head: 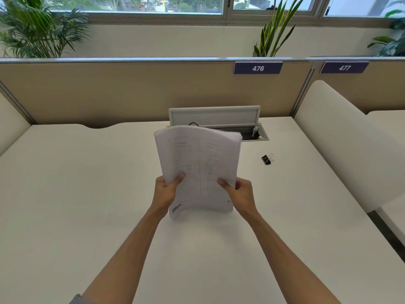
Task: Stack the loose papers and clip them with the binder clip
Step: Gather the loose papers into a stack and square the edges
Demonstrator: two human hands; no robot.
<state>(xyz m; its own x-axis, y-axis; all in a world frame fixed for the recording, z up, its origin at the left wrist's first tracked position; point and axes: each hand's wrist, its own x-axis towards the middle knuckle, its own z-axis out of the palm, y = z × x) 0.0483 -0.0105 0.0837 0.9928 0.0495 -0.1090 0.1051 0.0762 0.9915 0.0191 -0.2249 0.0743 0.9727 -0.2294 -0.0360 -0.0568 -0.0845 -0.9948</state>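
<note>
Papers (pixel 198 167) gathered in a stack at frame center, held upright, bottom edge on the desk (pixel 65 194), top bowing away. Gripped low on each side: left hand (pixel 165 190) and right hand (pixel 238 193), thumbs across the front sheet, fingers wrapped behind. Clip (pixel 267 159) black, right of the papers, lying apart on the desk. Cable hatch (pixel 219 119) open just behind.
</note>
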